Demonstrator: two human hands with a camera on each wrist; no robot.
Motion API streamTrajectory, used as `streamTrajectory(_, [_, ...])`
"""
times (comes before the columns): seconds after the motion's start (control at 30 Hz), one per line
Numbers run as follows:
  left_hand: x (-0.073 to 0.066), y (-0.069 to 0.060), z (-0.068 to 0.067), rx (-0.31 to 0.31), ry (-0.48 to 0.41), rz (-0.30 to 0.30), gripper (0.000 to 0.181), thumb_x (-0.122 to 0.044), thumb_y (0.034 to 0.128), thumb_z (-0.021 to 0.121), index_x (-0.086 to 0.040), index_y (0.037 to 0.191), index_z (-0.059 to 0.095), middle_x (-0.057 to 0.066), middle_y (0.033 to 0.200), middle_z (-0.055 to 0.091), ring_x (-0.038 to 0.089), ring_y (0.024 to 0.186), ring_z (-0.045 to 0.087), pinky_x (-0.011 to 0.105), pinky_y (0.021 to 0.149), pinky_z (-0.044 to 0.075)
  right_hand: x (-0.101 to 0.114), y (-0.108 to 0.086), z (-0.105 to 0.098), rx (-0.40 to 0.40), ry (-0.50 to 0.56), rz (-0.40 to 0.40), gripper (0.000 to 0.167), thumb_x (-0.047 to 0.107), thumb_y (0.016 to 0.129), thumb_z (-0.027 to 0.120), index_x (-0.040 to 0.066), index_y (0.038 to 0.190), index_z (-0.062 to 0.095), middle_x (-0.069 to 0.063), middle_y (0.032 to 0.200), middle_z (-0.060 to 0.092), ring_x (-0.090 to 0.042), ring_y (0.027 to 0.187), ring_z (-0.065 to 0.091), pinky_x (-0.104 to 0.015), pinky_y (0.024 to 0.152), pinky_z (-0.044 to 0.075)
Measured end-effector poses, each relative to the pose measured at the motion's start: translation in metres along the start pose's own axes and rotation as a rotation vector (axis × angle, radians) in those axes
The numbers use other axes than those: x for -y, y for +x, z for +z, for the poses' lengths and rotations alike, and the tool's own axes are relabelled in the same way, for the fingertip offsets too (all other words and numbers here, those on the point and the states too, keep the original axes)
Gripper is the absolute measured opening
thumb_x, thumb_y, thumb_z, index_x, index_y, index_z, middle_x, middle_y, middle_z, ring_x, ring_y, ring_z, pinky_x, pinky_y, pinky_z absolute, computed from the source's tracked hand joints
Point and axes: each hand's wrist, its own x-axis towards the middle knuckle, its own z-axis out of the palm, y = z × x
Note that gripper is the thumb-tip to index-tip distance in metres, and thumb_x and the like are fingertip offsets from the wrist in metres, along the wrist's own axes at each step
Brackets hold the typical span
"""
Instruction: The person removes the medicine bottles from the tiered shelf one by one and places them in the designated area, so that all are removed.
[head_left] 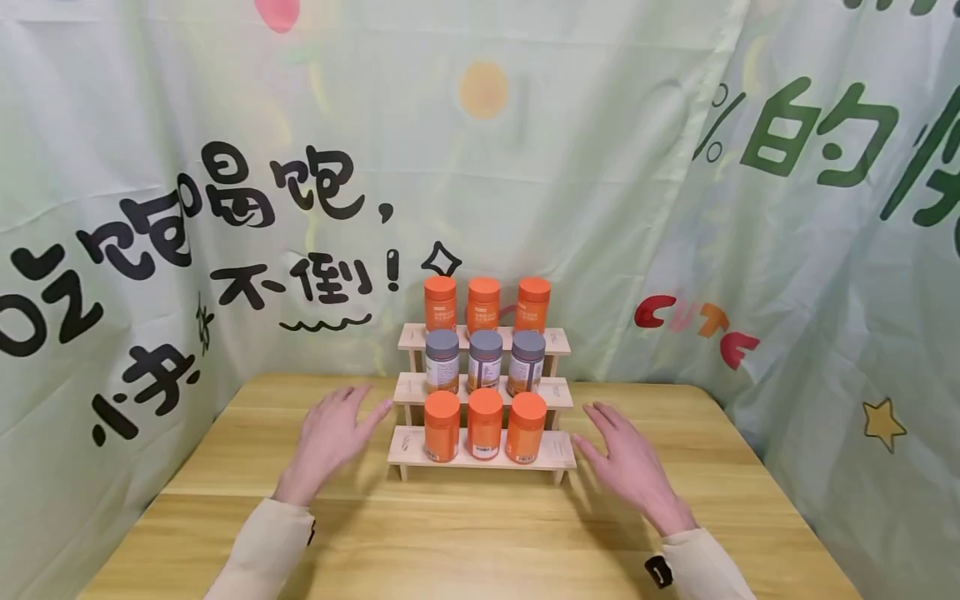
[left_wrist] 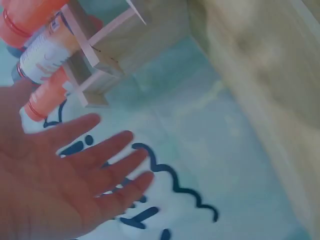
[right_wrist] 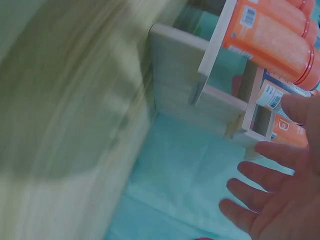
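Note:
A three-step wooden rack stands toward the back of the table. Orange jars with orange lids fill its lowest step in a row of three. On the middle step are three jars with grey lids, and three more orange jars line the top step. My left hand hovers left of the rack, fingers extended and holding nothing. On the rack's right side my right hand hangs with its fingers spread, also holding nothing. Both wrist views show the palms apart from the jars and the rack.
The wooden table stretches in front of the rack and to both sides. Behind it hangs a pale green cloth printed with large characters and shapes. The cloth also runs along the table's left and right edges.

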Motion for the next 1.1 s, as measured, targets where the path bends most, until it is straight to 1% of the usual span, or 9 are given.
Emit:
streamTrajectory(0.07, [0.002, 0.006, -0.001, -0.025, -0.091, -0.021, 0.076, -0.069, 0.0952, 0.037, -0.01, 0.142, 0.05, 0.022, 0.141, 0.052, 0.046, 0.128, 0.048, 0.065, 0.103, 0.037, 0.001, 0.001, 0.001, -0.013, 0.115, 0.036, 0.053, 0.038, 0.098, 0.059, 0.006, 0.139, 0.053, -0.021, 0.143, 0.051, -0.042, 0.13, 0.049, -0.059, 0.105, 0.041])
streamTrajectory(0.23, [0.011, 0.024, -0.001, -0.084, -0.346, -0.087, 0.067, -0.068, 0.0918, 0.047, -0.015, 0.131, 0.06, 0.013, 0.124, 0.066, 0.034, 0.115, 0.06, 0.055, 0.096, 0.046, 0.004, 0.003, 0.006, 0.037, 0.401, 0.142, 0.042, 0.026, 0.093, 0.068, 0.006, 0.13, 0.062, -0.018, 0.134, 0.06, -0.038, 0.121, 0.057, -0.049, 0.097, 0.051])
streamTrajectory(0.4, [0.011, 0.044, 0.001, -0.142, -0.588, -0.104, 0.057, -0.061, 0.0895, 0.06, -0.013, 0.122, 0.066, 0.009, 0.109, 0.072, 0.025, 0.101, 0.065, 0.041, 0.089, 0.05, 0.002, 0.003, 0.016, 0.095, 0.558, 0.257, 0.038, 0.021, 0.093, 0.068, 0.004, 0.126, 0.063, -0.017, 0.133, 0.06, -0.035, 0.125, 0.054, -0.044, 0.099, 0.051])
streamTrajectory(0.57, [0.0, 0.063, -0.001, -0.15, -0.784, -0.114, 0.054, -0.052, 0.086, 0.07, -0.011, 0.121, 0.066, 0.011, 0.108, 0.071, 0.021, 0.094, 0.065, 0.03, 0.079, 0.052, -0.005, 0.002, 0.026, 0.11, 0.671, 0.335, 0.036, 0.017, 0.094, 0.066, 0.001, 0.125, 0.063, -0.021, 0.14, 0.053, -0.037, 0.133, 0.047, -0.046, 0.105, 0.046])
streamTrajectory(0.67, [-0.01, 0.074, -0.004, -0.166, -0.843, -0.125, 0.054, -0.048, 0.0821, 0.076, -0.013, 0.122, 0.066, 0.012, 0.108, 0.071, 0.019, 0.092, 0.065, 0.026, 0.075, 0.053, -0.01, -0.002, 0.031, 0.125, 0.715, 0.353, 0.036, 0.016, 0.093, 0.067, 0.001, 0.126, 0.063, -0.021, 0.142, 0.051, -0.039, 0.135, 0.044, -0.047, 0.106, 0.045])
streamTrajectory(0.8, [-0.024, 0.089, -0.007, -0.196, -0.896, -0.083, 0.051, -0.037, 0.0803, 0.081, -0.011, 0.121, 0.066, 0.013, 0.106, 0.071, 0.018, 0.093, 0.066, 0.024, 0.078, 0.053, -0.016, -0.002, 0.038, 0.138, 0.8, 0.4, 0.038, 0.014, 0.092, 0.068, 0.001, 0.128, 0.061, -0.021, 0.139, 0.055, -0.036, 0.132, 0.049, -0.038, 0.101, 0.05])
streamTrajectory(0.9, [-0.031, 0.097, -0.009, -0.212, -0.892, -0.035, 0.051, -0.031, 0.0805, 0.082, -0.008, 0.122, 0.066, 0.013, 0.104, 0.072, 0.019, 0.093, 0.067, 0.025, 0.08, 0.053, -0.019, 0.001, 0.043, 0.164, 0.884, 0.435, 0.042, 0.011, 0.091, 0.069, 0.001, 0.13, 0.059, -0.022, 0.138, 0.055, -0.032, 0.124, 0.057, -0.032, 0.093, 0.054])
streamTrajectory(1.0, [-0.035, 0.104, -0.012, -0.226, -0.855, -0.008, 0.055, -0.032, 0.0798, 0.082, -0.005, 0.124, 0.065, 0.011, 0.104, 0.072, 0.02, 0.093, 0.067, 0.029, 0.08, 0.054, -0.022, 0.005, 0.049, 0.186, 0.956, 0.458, 0.044, 0.009, 0.09, 0.069, -0.001, 0.131, 0.057, -0.023, 0.136, 0.055, -0.026, 0.113, 0.062, -0.031, 0.088, 0.056])
streamTrajectory(1.1, [-0.04, 0.113, -0.016, -0.238, -0.843, 0.014, 0.059, -0.035, 0.078, 0.083, -0.005, 0.125, 0.064, 0.011, 0.107, 0.071, 0.022, 0.096, 0.066, 0.033, 0.084, 0.054, -0.025, 0.007, 0.054, 0.218, 1.013, 0.478, 0.046, 0.008, 0.09, 0.069, -0.002, 0.132, 0.055, -0.021, 0.135, 0.053, -0.019, 0.102, 0.064, -0.03, 0.084, 0.056])
